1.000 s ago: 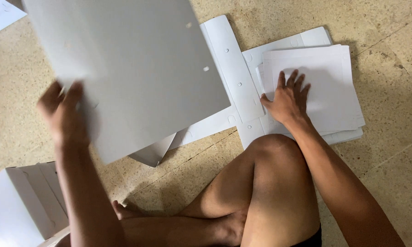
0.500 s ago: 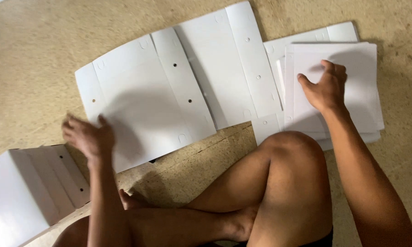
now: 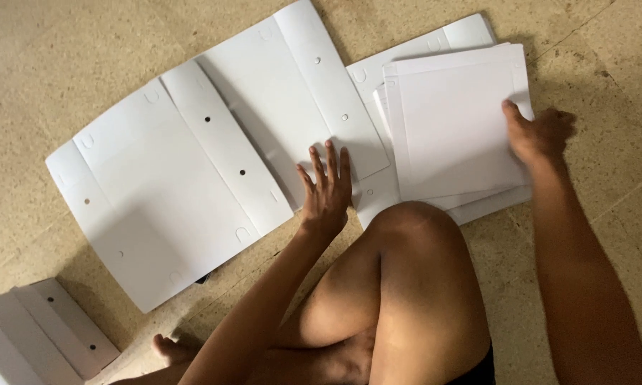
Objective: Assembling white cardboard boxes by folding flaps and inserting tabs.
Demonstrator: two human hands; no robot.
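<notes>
So there's a big flat white cardboard sheet lying unfolded on the speckled beige floor, filling the left and centre of the frame. Its long axis runs diagonally, from the lower left up to the top centre, and it's scored into several panels with crease lines crossing that axis. It has small round punched holes and little U-shaped cut tabs (plain white all over, no print that I can see).

The left hand is open, fingers spread and pointing up the frame, pressed flat on the sheet's lower right edge, just above the bent knee.

The right hand is at the right of the frame, pinching the right edge of a stack of white sheets, thumb on top. That stack sits slightly fanned in the upper right, right beside the big sheet.

A folded white cardboard piece sits in the lower left corner.
</notes>
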